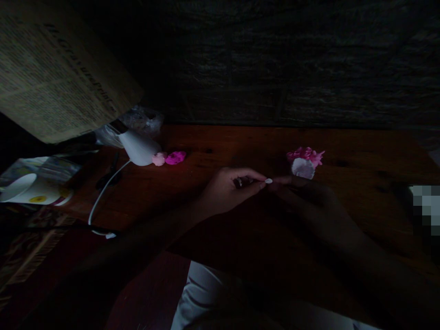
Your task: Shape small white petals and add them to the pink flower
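Likely light, soft and easily dented, the small white disc [268, 181] suits a rim hold; above the wooden table [237, 146], between front and back edges, the left hand [232, 188] pinches it, the right hand's [314, 199] grip unclear

Bare fingers [252, 173], pale creased trousers [201, 293]

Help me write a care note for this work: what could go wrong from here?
The left hand holds the small white piece only by its fingertips, so it might drop and be hard to find in this dim light. The right hand is close to the ruffled pink piece, which it could bump. The white cord runs near the left forearm and could snag.
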### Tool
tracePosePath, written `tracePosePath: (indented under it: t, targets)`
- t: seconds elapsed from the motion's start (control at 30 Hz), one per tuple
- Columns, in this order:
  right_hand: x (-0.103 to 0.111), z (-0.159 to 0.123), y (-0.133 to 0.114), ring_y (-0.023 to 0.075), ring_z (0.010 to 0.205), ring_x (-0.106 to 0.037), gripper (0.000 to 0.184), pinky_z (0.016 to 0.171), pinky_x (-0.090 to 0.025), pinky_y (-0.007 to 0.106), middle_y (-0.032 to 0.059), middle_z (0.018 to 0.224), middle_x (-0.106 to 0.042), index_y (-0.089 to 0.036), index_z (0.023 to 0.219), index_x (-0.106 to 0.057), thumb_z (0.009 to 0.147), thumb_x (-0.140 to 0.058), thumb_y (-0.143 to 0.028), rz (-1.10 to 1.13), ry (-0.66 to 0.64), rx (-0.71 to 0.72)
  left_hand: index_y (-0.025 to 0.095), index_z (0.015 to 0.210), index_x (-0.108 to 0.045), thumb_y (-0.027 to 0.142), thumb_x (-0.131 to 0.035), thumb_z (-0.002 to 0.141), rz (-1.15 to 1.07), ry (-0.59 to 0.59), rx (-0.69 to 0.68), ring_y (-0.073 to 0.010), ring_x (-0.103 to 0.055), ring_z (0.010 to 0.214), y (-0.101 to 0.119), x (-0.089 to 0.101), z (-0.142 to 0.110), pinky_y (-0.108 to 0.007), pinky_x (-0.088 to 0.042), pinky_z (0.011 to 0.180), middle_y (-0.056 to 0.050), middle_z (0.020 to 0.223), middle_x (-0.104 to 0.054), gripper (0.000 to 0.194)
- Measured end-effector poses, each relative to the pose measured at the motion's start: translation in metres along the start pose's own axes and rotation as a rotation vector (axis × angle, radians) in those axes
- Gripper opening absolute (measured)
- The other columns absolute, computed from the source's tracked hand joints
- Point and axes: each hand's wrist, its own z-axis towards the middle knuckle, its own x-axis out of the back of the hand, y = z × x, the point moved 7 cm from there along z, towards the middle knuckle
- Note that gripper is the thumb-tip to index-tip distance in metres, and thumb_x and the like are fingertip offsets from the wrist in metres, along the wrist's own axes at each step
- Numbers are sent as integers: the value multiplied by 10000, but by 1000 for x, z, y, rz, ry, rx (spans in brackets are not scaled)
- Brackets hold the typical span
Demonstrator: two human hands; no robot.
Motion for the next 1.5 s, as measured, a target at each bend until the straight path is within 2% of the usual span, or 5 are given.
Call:
tracePosePath:
  t: [0.2,0.43,0.83,1.2,1.5]
  targets:
    - [1,0,-9,185,663,-667,325,562,-521,281,39,768,-755,-242,1012,-804,874,-692,-514,-93,23,122,158,936,-792,266,-727,867,16,23,-12,-111,-667,695,2,1,0,-207,-476,611,-52,874,-794,144]
    - [0,-1,-18,243,860,-751,276,797,-607,364,55,917,-804,-252,965,-804,895,-685,-491,-146,56,224,174,928,-788,245,-708,882,85,47,-56,-123,-706,759,7,2,-2,-214,-518,674,-43,899,-799,116]
    - [0,-2,-17,244,888,-757,251,836,-602,367,51,937,-808,-245,948,-788,889,-702,-473,-117,82,213,181,915,-769,191,-712,876,108,79,-188,-123,-706,821,19,4,-3,-222,-524,701,-59,965,-783,70]
    - [0,-2,-19,240,862,-749,267,828,-601,374,62,949,-804,-232,933,-772,886,-703,-485,-149,90,218,167,893,-773,232,-746,850,-73,47,-23,-137,-729,841,3,0,0,-236,-557,763,-46,922,-796,83]
    - [5,-3,-20,232,883,-749,248,802,-612,353,54,949,-795,-243,980,-757,871,-726,-464,-87,133,246,171,980,-792,238,-739,857,-244,-59,26,-165,-722,984,2,-6,3,-285,-558,869,-74,1064,-788,149]
